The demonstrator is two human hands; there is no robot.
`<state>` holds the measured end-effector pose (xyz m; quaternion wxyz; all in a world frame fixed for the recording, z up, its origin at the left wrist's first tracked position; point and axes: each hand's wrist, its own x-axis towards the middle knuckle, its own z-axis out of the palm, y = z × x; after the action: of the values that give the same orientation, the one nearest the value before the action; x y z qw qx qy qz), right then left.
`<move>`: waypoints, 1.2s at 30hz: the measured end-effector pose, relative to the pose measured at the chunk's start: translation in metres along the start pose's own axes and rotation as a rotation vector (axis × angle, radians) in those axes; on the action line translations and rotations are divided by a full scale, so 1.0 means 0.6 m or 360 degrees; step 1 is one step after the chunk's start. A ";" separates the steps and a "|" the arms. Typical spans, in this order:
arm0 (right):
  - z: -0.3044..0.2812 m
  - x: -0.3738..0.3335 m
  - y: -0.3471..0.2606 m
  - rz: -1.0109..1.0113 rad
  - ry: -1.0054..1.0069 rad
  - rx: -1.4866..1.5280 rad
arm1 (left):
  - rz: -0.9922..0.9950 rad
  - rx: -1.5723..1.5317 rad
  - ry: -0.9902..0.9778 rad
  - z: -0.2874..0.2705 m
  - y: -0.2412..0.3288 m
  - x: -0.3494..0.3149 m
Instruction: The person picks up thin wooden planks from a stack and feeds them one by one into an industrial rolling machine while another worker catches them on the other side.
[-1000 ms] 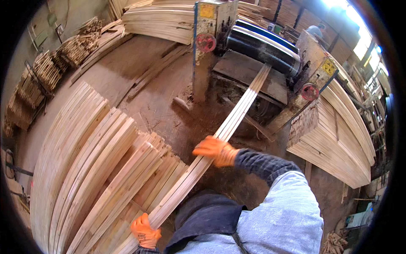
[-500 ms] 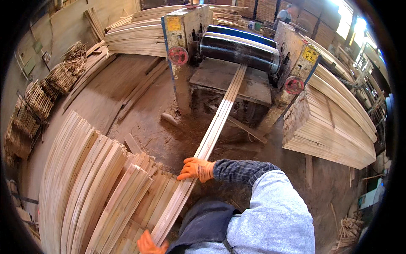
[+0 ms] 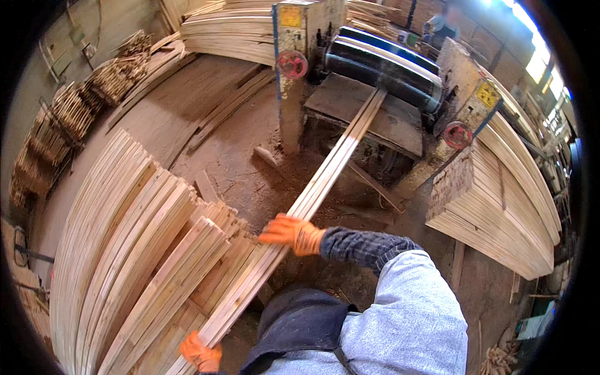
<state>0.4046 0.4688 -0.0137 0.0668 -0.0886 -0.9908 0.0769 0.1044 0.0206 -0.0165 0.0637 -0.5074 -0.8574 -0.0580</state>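
A bundle of long, narrow wooden strips (image 3: 328, 172) runs slantwise from beside my body to the planer-like roller machine (image 3: 384, 75). Its far end lies on the machine's metal bed (image 3: 400, 122), at the dark rollers. Across the strips lies my right hand (image 3: 292, 234) in an orange glove, palm down, fingers stretched out and slightly blurred. Lower left, my left hand (image 3: 201, 354), also gloved, grips the strips closer to my body; part of its grasp is hidden. Left of the strips stands a large stack of wooden boards (image 3: 125, 250).
Red handwheels (image 3: 292, 64) sit on the machine's posts. Another wood stack (image 3: 490, 206) stands at right, with bundled slats (image 3: 94, 115) along the left wall. Loose planks (image 3: 228, 112) and a short log (image 3: 267, 156) lie on the floor. A person (image 3: 442, 28) stands behind the machine.
The view has shifted, so the machine appears farther right. My right hand's fingers have straightened over the strips. My left hand shows farther left, along the strips.
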 end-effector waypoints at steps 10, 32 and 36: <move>0.015 0.090 -0.228 -0.0573 -0.0626 0.0448 | 0.0020 -0.0624 -0.0081 -0.084 0.232 0.060; -0.119 0.144 -0.016 0.0245 -0.0896 0.1028 | -0.0160 -0.0343 -0.0379 -0.100 0.028 -0.045; -0.084 0.281 -0.124 -0.0256 -0.0560 0.0833 | -0.0167 -0.0450 -0.0475 -0.077 0.101 0.006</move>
<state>0.2353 0.4349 0.0677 -0.0792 0.0247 -0.9376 0.3376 0.1583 0.0453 0.0317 -0.1391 -0.4689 -0.8659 -0.1053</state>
